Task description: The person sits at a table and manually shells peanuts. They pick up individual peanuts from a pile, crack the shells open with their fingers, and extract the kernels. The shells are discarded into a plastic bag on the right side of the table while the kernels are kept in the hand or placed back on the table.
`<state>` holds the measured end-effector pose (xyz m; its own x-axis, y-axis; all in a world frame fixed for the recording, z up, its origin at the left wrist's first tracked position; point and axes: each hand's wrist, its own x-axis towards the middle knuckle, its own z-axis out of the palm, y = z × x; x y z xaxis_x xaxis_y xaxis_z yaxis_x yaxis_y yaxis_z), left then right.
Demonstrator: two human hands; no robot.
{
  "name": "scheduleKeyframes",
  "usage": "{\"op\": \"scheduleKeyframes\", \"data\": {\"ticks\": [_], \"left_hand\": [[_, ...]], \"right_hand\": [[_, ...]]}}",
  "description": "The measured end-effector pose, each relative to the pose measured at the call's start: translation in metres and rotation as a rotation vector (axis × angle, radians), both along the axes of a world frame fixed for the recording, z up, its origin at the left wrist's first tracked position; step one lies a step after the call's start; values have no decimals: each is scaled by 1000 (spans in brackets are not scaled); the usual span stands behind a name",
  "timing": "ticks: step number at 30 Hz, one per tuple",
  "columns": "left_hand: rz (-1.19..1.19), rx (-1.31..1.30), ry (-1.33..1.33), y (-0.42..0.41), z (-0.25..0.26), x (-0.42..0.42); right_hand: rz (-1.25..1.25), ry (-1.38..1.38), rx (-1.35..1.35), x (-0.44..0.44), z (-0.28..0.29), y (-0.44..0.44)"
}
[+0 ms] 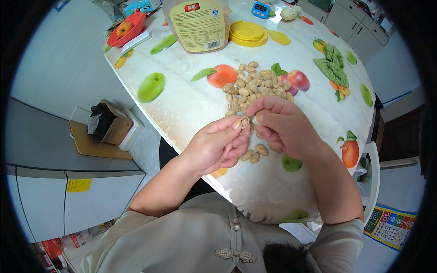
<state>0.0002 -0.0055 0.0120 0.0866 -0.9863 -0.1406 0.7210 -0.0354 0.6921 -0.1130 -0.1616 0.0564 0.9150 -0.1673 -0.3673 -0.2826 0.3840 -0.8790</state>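
Note:
Between the thumb and fingers of my left hand (pixel 220 143) is an opened peanut shell half (pixel 244 122) with a reddish kernel showing in it. Close beside it, my right hand (pixel 285 124) pinches a pale piece of peanut shell (pixel 255 120). A pile of unshelled peanuts (pixel 254 83) lies on the table just beyond both hands and partly under them. Several more peanuts (pixel 254 157) lie nearer to me, below the hands.
On the fruit-printed tablecloth (pixel 184 85) stand a large plastic jar (pixel 201 27), a yellow lid (pixel 248 33), a blue digital timer (pixel 261 10), a red bowl with an apple (pixel 136 29) and a crumpled green cloth (pixel 332 66). A white chair (pixel 374 177) is at the right.

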Motion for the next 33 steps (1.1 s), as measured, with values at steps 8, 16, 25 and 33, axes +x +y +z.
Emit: {"op": "scheduleKeyframes", "data": {"ticks": [8, 16, 25, 33], "left_hand": [[65, -54, -63, -5, 0, -5], [-98, 12, 185, 3, 6, 5], [-201, -39, 314, 1, -10, 8], [-193, 40, 277, -3, -2, 5]], "right_hand": [[-83, -114, 375, -3, -6, -8], [178, -84, -100, -6, -4, -8], [104, -175, -267, -2, -1, 3], [99, -362, -1386, -8, -2, 12]]}}
